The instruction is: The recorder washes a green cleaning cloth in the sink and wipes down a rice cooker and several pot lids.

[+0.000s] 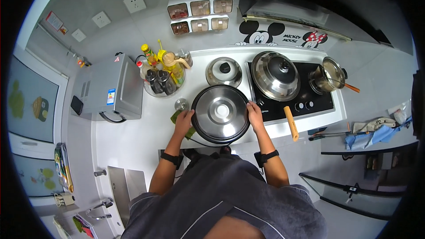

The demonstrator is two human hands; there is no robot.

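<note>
A wide black-rimmed pot or cooker with a steel lid (212, 122) and a white knob (222, 110) sits before me at the counter's front edge. My left hand (184, 121) grips its left rim, and my right hand (254, 113) grips the opposite side. Whether it rests on the counter or hangs just above it, I cannot tell. Partly under my left hand lies a green cloth (190, 133). A small glass (181, 105) stands just beyond that hand. Directly behind the pot is a steel lid with a black knob (217, 76).
On the gas hob (275, 114) stand a lidded wok (265, 76), its wooden handle (291, 122) jutting forward, and a small saucepan (327, 76). Bottles crowd a round tray (149, 93) beside a microwave oven (113, 83). A sink (121, 186) lies front left.
</note>
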